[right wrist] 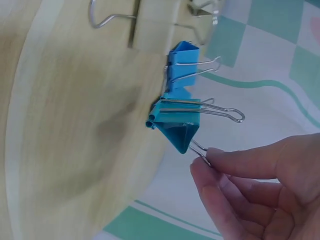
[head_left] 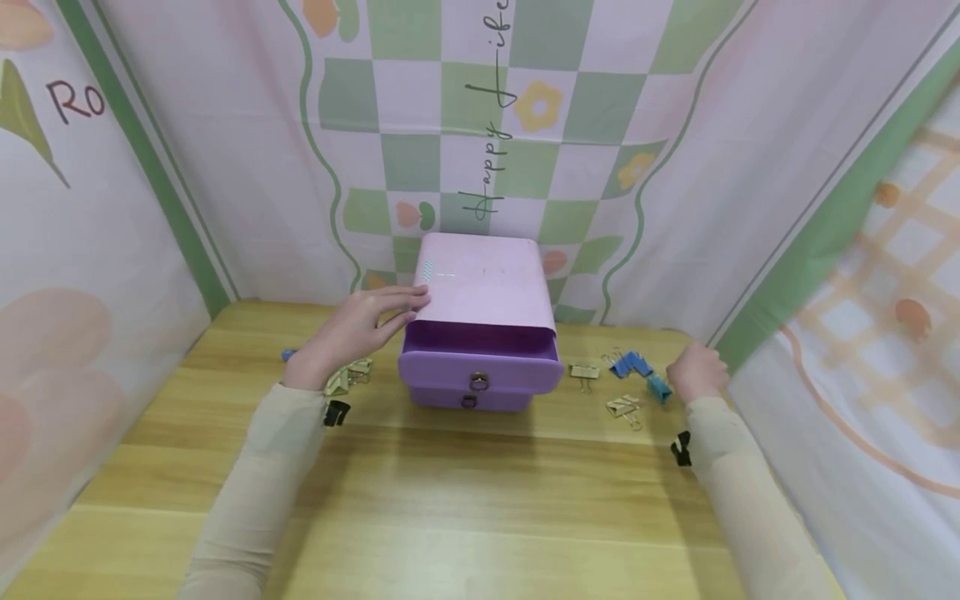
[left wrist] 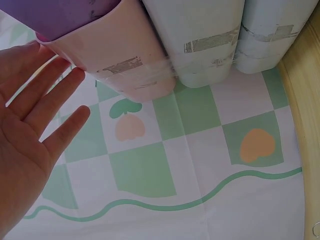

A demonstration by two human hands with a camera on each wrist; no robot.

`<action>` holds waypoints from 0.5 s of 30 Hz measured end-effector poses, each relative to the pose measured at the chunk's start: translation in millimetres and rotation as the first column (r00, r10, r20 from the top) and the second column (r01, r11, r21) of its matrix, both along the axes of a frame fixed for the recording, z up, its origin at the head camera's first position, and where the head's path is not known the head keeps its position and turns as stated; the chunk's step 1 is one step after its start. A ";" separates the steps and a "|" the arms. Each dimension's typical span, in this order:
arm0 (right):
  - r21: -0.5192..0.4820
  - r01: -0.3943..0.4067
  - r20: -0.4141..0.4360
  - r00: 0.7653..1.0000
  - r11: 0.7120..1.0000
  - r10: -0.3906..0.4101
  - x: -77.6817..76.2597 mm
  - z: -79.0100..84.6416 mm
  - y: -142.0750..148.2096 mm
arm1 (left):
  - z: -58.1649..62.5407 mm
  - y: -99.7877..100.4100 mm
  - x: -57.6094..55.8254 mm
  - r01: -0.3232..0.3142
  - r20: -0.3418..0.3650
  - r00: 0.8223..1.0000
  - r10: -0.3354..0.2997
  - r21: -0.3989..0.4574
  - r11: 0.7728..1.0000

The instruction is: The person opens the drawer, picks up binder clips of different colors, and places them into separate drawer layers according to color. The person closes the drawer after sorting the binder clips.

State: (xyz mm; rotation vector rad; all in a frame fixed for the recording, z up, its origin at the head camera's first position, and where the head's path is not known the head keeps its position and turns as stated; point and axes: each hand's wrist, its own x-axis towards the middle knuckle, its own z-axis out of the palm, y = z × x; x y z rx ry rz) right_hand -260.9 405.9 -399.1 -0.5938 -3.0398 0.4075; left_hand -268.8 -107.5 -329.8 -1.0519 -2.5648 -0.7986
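A small desktop drawer unit [head_left: 483, 279] with a pale pink top stands at the back of the table. Its purple upper drawer [head_left: 442, 372] is pulled partway out, above a lower purple drawer [head_left: 495, 402]. My left hand [head_left: 356, 327] rests its straight fingertips on the unit's left edge, and its spread fingers [left wrist: 55, 100] touch the pink casing [left wrist: 115, 55]. On the right, my right hand [head_left: 697, 372] pinches a wire handle [right wrist: 200, 155] of a teal binder clip [right wrist: 175, 120] between thumb and forefinger. A blue binder clip [right wrist: 184, 62] lies right beside the teal one.
Pale yellow binder clips [head_left: 622, 407] and a black clip [head_left: 681, 448] lie right of the unit. Left of it are another black clip [head_left: 336, 412], yellow clips [head_left: 337, 382] and a blue one [head_left: 288, 355]. Patterned cloth [head_left: 480, 108] hangs behind and along both sides.
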 end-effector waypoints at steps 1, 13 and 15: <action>-0.001 -0.001 0.005 1.000 1.000 0.001 0.5 1.1 -0.5 | 0.1 0.0 0.1 0.001 0.000 1.000 -0.001 0.001 1.000; -0.098 -0.005 -0.006 1.000 0.995 0.004 9.4 11.4 -12.9 | 2.0 0.3 3.5 0.003 0.016 1.000 -0.003 0.010 1.000; -0.122 0.000 0.002 1.000 0.993 0.000 10.5 14.0 -15.6 | 1.9 0.5 3.1 0.005 0.011 1.000 -0.005 0.010 1.000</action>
